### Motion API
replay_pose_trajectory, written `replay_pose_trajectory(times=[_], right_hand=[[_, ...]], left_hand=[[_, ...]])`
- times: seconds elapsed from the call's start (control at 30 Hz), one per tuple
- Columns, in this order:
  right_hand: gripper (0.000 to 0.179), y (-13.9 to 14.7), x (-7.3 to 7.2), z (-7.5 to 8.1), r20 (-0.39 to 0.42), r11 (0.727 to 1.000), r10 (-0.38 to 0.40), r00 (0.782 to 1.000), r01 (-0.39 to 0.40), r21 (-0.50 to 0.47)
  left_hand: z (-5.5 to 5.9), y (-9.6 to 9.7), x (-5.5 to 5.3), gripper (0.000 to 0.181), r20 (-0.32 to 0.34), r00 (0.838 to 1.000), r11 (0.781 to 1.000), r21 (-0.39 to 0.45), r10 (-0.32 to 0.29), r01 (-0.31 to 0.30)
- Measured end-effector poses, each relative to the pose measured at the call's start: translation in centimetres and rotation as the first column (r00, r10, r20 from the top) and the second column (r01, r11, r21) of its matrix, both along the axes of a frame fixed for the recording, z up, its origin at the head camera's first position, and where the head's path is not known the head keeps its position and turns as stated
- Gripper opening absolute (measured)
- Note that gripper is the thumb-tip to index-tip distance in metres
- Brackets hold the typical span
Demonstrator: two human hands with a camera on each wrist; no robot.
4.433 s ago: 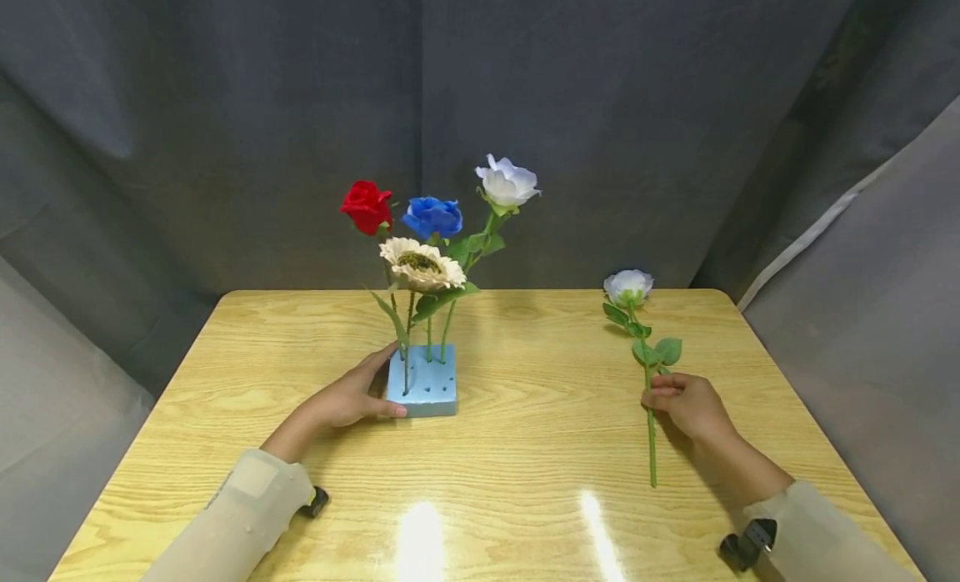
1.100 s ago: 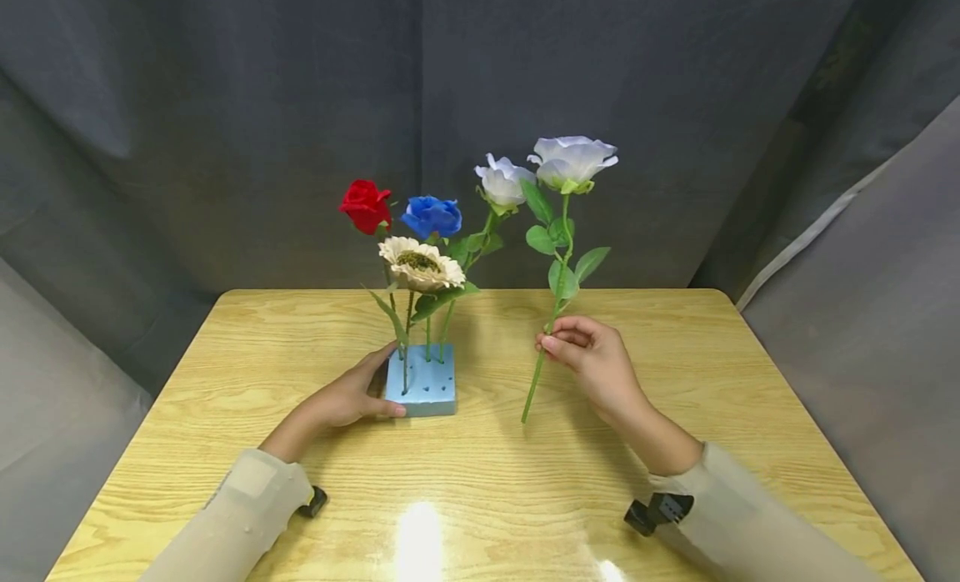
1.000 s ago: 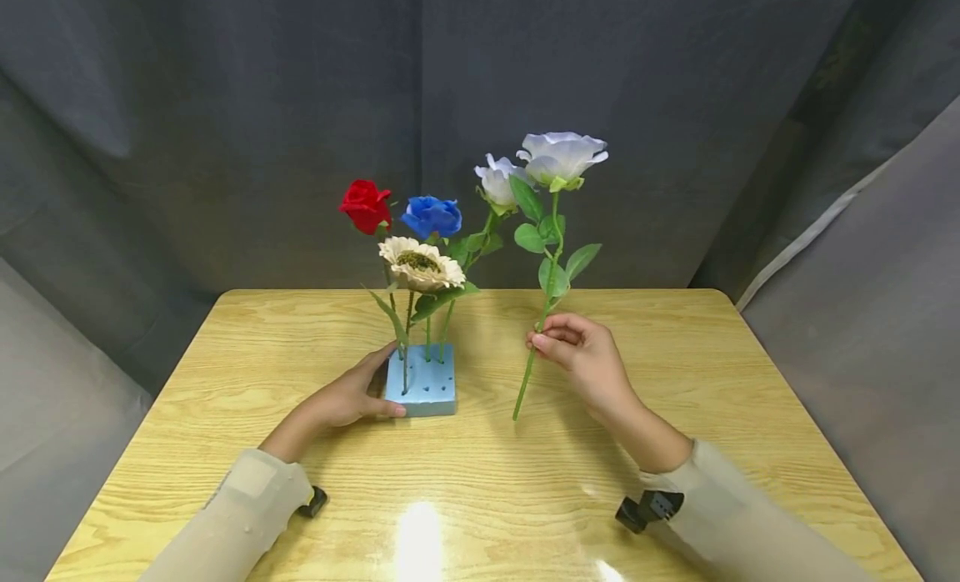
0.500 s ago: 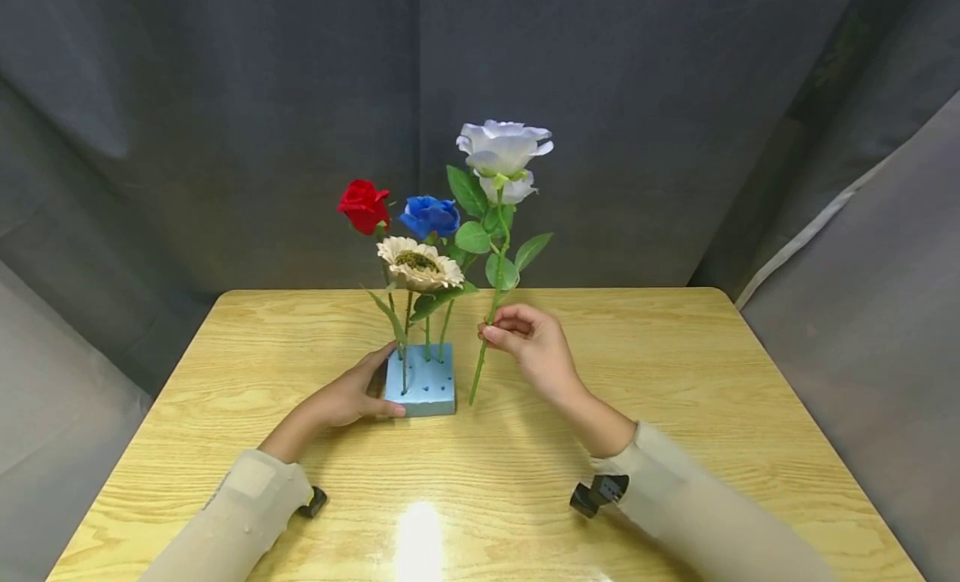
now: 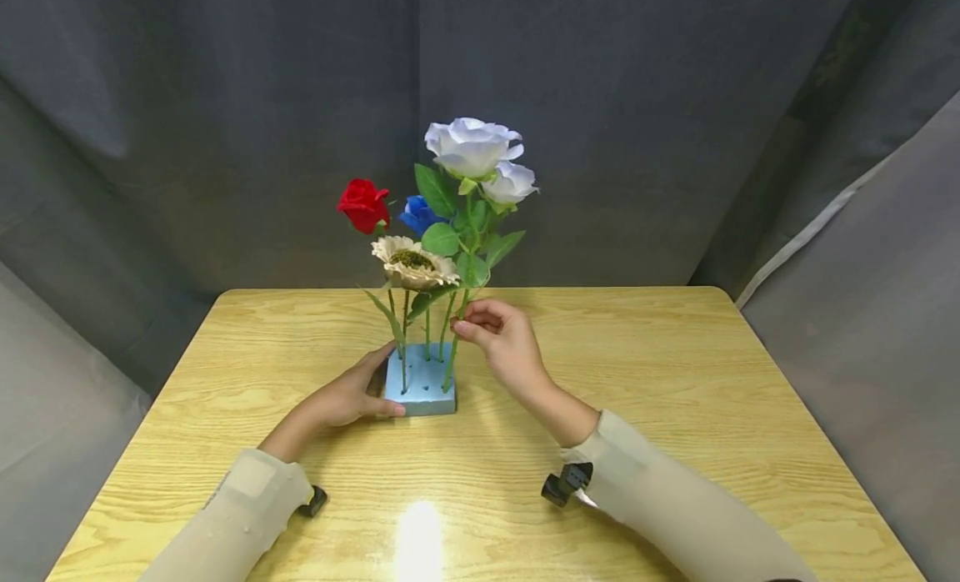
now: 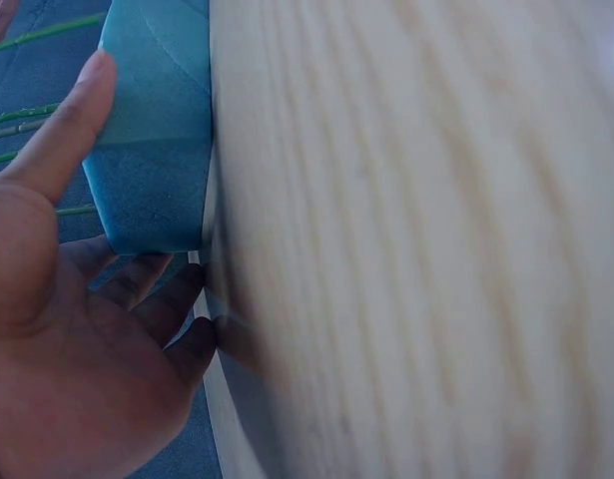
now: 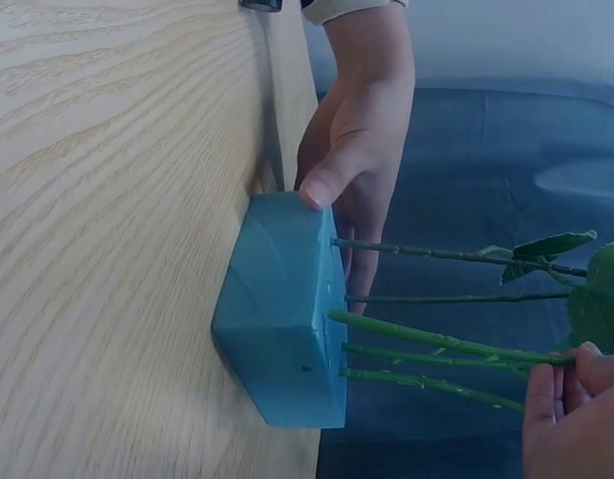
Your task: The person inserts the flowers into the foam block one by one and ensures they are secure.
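Observation:
My right hand (image 5: 501, 342) pinches the green stem of a white artificial rose (image 5: 472, 148) between thumb and fingers. The stem's lower end meets the top of a light blue block (image 5: 429, 407) at its front right hole; how deep it sits I cannot tell. My left hand (image 5: 347, 398) grips the block's left side, its thumb (image 6: 72, 125) on the front and the other fingers behind. In the block stand a red rose (image 5: 363, 205), a blue flower (image 5: 417, 215) partly hidden by leaves, a cream sunflower-like bloom (image 5: 411, 263) and another white rose (image 5: 512, 184).
The block stands on a wooden table (image 5: 637, 373) left of its middle. Grey curtains (image 5: 600, 82) hang behind the table's far edge and at both sides. Small black cameras sit at both wrists.
My right hand has lifted the white rose from the table at right, turned it upright and brought it left to the block. My left hand has stayed at the block.

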State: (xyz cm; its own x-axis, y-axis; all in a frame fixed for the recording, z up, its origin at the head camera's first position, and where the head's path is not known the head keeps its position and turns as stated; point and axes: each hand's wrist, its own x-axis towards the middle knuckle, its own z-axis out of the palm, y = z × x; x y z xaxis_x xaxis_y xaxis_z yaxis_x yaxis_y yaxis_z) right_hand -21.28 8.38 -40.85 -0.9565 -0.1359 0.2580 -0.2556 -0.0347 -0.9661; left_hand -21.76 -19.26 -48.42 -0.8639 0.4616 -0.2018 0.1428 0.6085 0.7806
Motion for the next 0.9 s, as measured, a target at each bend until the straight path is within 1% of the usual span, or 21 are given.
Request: replay_pose_trajectory(times=[0.27,0.5,0.73,0.9], right_hand=[[0.013,-0.35,-0.07,-0.20,-0.055,0.996,-0.022,0.998,0.026,0.082],[0.011,-0.35,-0.05,-0.36,-0.062,0.993,-0.029,0.998,0.036,0.110],[0.013,-0.47,0.06,-0.69,-0.043,0.993,-0.028,0.999,0.033,0.116],[0.013,-0.48,0.14,-0.80,-0.056,0.990,-0.028,0.998,0.036,0.136]], left_hand=[[-0.02,0.11,-0.02,0.118,0.000,1.000,1.000,0.020,0.002,-0.002],[0.11,0.17,0.00,0.119,-0.002,1.000,1.000,0.022,0.006,-0.006],[0.01,0.20,-0.05,0.119,-0.003,1.000,1.000,0.026,0.005,-0.005],[0.00,0.22,-0.04,0.118,-0.007,1.000,1.000,0.029,0.003,-0.003]])
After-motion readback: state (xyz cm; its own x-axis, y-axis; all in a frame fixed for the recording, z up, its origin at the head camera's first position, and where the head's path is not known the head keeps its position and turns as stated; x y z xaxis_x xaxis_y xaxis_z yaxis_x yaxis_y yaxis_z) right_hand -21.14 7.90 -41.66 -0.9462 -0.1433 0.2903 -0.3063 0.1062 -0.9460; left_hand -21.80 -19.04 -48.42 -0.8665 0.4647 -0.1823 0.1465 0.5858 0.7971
